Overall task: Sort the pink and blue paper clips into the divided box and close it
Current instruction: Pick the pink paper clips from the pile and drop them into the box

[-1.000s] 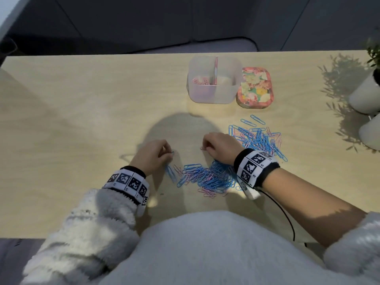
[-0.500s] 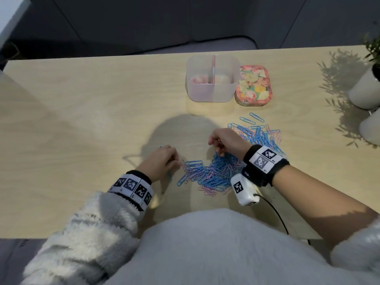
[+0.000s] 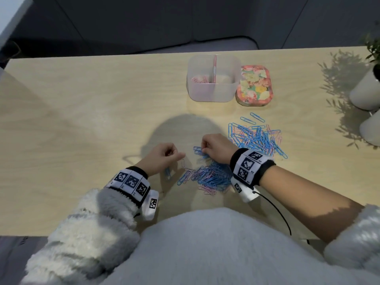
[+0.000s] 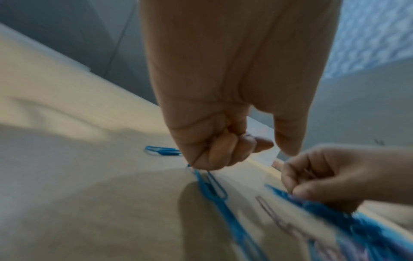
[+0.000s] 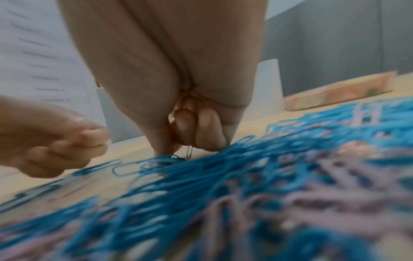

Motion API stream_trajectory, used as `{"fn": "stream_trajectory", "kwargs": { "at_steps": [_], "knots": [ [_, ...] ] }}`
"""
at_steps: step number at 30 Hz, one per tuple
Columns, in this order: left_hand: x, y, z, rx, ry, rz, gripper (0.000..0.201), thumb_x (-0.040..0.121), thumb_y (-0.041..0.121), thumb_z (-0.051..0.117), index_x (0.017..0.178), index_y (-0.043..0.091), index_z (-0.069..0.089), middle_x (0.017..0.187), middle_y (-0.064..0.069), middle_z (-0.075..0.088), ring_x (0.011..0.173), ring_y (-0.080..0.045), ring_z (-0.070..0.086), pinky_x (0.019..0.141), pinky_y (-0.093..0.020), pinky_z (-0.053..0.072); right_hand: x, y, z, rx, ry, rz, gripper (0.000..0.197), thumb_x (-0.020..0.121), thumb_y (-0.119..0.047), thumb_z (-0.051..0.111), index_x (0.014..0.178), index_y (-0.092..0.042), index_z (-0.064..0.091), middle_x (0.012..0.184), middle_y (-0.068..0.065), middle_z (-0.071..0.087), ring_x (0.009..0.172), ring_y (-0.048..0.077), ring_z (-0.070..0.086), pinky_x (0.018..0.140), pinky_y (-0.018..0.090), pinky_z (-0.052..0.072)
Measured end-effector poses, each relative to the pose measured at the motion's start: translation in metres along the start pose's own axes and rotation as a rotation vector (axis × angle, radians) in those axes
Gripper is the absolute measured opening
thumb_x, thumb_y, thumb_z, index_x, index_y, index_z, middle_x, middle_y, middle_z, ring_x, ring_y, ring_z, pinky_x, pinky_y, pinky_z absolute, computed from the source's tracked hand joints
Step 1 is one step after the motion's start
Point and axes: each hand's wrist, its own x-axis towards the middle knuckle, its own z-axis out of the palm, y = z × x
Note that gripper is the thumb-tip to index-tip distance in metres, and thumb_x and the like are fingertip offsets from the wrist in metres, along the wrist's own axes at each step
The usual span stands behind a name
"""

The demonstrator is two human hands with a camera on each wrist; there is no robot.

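**Both hands down in the clip pile, box open at the far edge**

The mixed heap of pink and blue paper clips [image 3: 213, 175] lies on the table [image 3: 82, 120] right in front of the person, with a second, mostly blue heap [image 3: 257, 138] just to its right and a little farther away. The right hand [image 3: 218, 149] sits at the far edge of the near heap, fingers curled under and thumb down on the clips; the right wrist view shows a single pale clip [image 5: 189, 151] hanging from between its fingertips. The left hand [image 3: 162, 159] is a loose fist just left of the heap; from the left wrist view, blue clips [image 4: 210, 185] trail from under its curled fingers, though whether it actually pinches them I cannot tell. The divided box [image 3: 213, 79] stands open toward the table's far edge, with a few pink clips [image 3: 200, 80] in its left compartment. Its floral lid [image 3: 255, 85] lies flat just beside it on the right. White plant pots [image 3: 366, 91] stand at the far right
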Motion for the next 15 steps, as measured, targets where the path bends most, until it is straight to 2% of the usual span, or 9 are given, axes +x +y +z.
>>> {"fn": "stream_trajectory", "kwargs": {
  "at_steps": [3,5,7,9,11,13,15],
  "knots": [
    [0.001,-0.004,-0.001,0.249,-0.035,0.090,0.010,0.082,0.021,0.068,0.082,0.022,0.058,0.058,0.006,0.039,0.052,-0.008,0.035,0.052,-0.021,0.028,-0.004,0.011,-0.010,0.027,0.094,0.018,0.014,0.090,-0.014,0.053,0.095,-0.007,0.064,0.100,0.012,0.066,0.091,0.027,0.058,0.077,0.030,0.042],
    [0.002,-0.004,-0.001,0.416,-0.057,0.158,0.013,0.079,0.020,0.070,0.088,0.024,0.062,0.067,0.004,0.045,0.061,-0.011,0.042,0.057,-0.024,0.034,-0.011,0.008,-0.011,0.040,0.122,-0.032,0.015,0.089,-0.016,0.055,0.094,-0.009,0.067,0.094,0.011,0.067,0.082,0.023,0.056,0.071,0.027,0.037],
    [0.003,-0.004,-0.002,0.500,-0.088,0.198,0.013,0.078,0.020,0.071,0.090,0.021,0.066,0.080,0.000,0.053,0.073,-0.015,0.050,0.067,-0.027,0.041,-0.018,-0.002,-0.005,0.017,0.076,-0.090,0.013,0.085,-0.019,0.059,0.092,-0.013,0.069,0.084,0.006,0.067,0.079,0.021,0.056,0.069,0.026,0.036],
    [0.005,-0.003,-0.002,0.540,-0.109,0.218,0.009,0.078,0.020,0.070,0.087,0.019,0.067,0.084,0.000,0.053,0.077,-0.016,0.052,0.071,-0.026,0.041,-0.022,-0.016,0.007,-0.057,-0.009,-0.140,0.015,0.083,-0.025,0.063,0.093,-0.016,0.068,0.073,-0.003,0.057,0.077,0.016,0.051,0.068,0.025,0.034],
    [0.006,-0.005,-0.001,0.567,-0.102,0.223,0.008,0.079,0.020,0.068,0.086,0.016,0.065,0.084,0.002,0.049,0.078,-0.015,0.051,0.072,-0.025,0.038,-0.021,-0.026,0.018,-0.113,-0.072,-0.166,0.018,0.079,-0.028,0.068,0.093,-0.017,0.067,0.079,-0.003,0.057,0.080,0.013,0.048,0.069,0.025,0.035],
    [0.006,-0.008,-0.001,0.590,-0.090,0.198,0.010,0.083,0.022,0.065,0.087,0.013,0.062,0.088,0.003,0.048,0.079,-0.014,0.048,0.073,-0.025,0.037,-0.016,-0.030,0.025,-0.104,-0.100,-0.144,0.014,0.079,-0.022,0.068,0.090,-0.015,0.066,0.092,0.003,0.066,0.087,0.017,0.055,0.071,0.026,0.037],
    [0.005,-0.011,-0.001,0.610,-0.076,0.189,0.010,0.086,0.021,0.060,0.088,0.011,0.059,0.090,0.002,0.049,0.080,-0.015,0.049,0.076,-0.028,0.041,-0.012,-0.028,0.023,-0.073,-0.119,-0.096,0.008,0.081,-0.014,0.064,0.088,-0.010,0.066,0.096,0.007,0.069,0.093,0.022,0.061,0.072,0.026,0.039]
  ]
}}
